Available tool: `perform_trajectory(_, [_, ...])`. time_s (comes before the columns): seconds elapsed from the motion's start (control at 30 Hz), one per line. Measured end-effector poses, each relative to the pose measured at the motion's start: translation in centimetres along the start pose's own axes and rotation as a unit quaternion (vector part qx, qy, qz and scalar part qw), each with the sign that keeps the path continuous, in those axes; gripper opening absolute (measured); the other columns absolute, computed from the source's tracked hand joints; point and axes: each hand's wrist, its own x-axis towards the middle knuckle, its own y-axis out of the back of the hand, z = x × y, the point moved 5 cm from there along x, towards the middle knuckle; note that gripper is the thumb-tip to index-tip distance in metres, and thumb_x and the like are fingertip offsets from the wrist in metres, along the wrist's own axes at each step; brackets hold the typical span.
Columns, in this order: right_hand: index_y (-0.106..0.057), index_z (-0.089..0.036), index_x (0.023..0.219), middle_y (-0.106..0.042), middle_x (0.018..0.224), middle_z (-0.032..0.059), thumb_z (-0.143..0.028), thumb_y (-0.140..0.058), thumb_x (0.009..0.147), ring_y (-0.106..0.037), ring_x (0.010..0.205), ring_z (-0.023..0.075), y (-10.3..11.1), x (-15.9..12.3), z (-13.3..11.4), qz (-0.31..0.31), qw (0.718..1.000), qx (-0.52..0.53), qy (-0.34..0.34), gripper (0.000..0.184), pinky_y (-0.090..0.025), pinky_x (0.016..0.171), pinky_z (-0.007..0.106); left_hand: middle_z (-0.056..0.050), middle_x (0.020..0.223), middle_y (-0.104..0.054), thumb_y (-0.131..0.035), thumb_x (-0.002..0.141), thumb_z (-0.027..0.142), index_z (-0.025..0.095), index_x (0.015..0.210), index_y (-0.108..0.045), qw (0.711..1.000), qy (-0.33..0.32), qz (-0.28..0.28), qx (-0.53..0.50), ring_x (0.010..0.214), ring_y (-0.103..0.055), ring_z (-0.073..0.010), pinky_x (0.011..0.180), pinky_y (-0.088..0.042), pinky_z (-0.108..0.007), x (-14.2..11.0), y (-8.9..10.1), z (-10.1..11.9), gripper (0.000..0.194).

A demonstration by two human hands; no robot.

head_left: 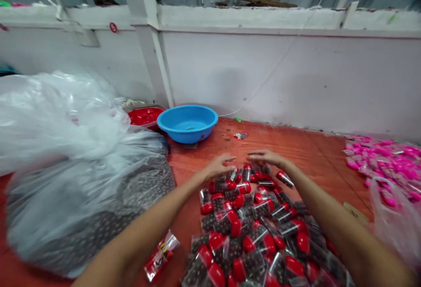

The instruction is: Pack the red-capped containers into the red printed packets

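A heap of small clear containers with red rounded ends and dark, white-dotted bodies (pixel 250 225) spreads over the orange floor covering in front of me. My left hand (pixel 221 166) reaches to the far left edge of the heap, its fingers stretched out and close to the containers there. Opposite it, my right hand (pixel 265 157) extends over the far right edge, fingers straight and pointing inward. One container (pixel 284 178) lies beside my right wrist. Neither hand grips anything that I can see. Left of the heap lies a shiny red printed packet (pixel 161 255).
A blue basin (pixel 188 137) stands near the wall, beside a tub of red pieces (pixel 144 116). Large clear plastic bags (pixel 72 138), one holding dotted dark pieces, fill the left. To the right are pink pieces (pixel 384 157) and a thin plastic bag (pixel 393 217).
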Motion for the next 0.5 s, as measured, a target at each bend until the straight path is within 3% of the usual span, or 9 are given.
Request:
perform_trajectory(0.07, [-0.055,-0.02,0.129,-0.055,0.133,0.0102,-0.041,-0.058,0.083,-0.053,0.119,0.0269,1.1,2.1,0.6,0.082,0.996,-0.027,-0.027,0.051,-0.041,0.101,0.04,-0.012,0.122,-0.064,-0.065,0.072,0.035,0.018,0.113,-0.067,0.999,0.023,0.047,0.009,0.114,-0.056,-0.0293,0.099,-0.039,-0.039,-1.2,3.7,-0.4,0.044])
perform_trajectory(0.17, [-0.039,-0.019,0.14,-0.027,0.152,0.0129,-0.04,-0.06,0.082,-0.034,0.135,0.0288,1.7,6.8,1.9,0.159,0.982,-0.069,-0.071,0.065,-0.029,0.11,0.042,-0.01,0.116,-0.067,-0.064,0.072,0.03,0.019,0.108,-0.069,0.993,0.046,0.102,0.037,0.11,-0.059,-0.0274,0.1,-0.039,-0.04,-4.2,9.6,-0.4,0.038])
perform_trajectory(0.27, [-0.035,-0.017,0.142,-0.011,0.155,0.0174,-0.042,-0.058,0.084,-0.036,0.134,0.0296,1.0,11.3,3.1,0.178,0.973,-0.106,-0.103,0.067,-0.027,0.11,0.041,-0.007,0.113,-0.069,-0.06,0.078,0.034,0.023,0.111,-0.068,0.989,0.033,0.136,0.041,0.103,-0.062,-0.0244,0.096,-0.043,-0.04,-9.7,14.0,0.9,0.036])
perform_trajectory(0.37, [-0.045,-0.015,0.134,-0.027,0.148,0.0201,-0.042,-0.058,0.084,-0.045,0.125,0.0308,-0.4,13.8,3.8,0.172,0.969,-0.142,-0.11,0.059,-0.033,0.105,0.041,-0.004,0.111,-0.07,-0.059,0.08,0.035,0.027,0.11,-0.068,0.984,0.027,0.149,0.096,0.1,-0.063,-0.0224,0.091,-0.047,-0.041,-16.6,15.1,2.0,0.034])
perform_trajectory(0.5, [-0.053,-0.016,0.125,-0.047,0.133,0.0176,-0.031,-0.053,0.085,-0.049,0.12,0.0292,-1.6,12.6,3.6,0.177,0.96,-0.189,-0.104,0.042,-0.037,0.101,0.041,0.004,0.101,-0.073,-0.057,0.08,0.033,0.036,0.108,-0.069,0.982,-0.025,0.136,0.129,0.09,-0.068,-0.0189,0.078,-0.055,-0.033,-24.2,13.0,4.1,0.031])
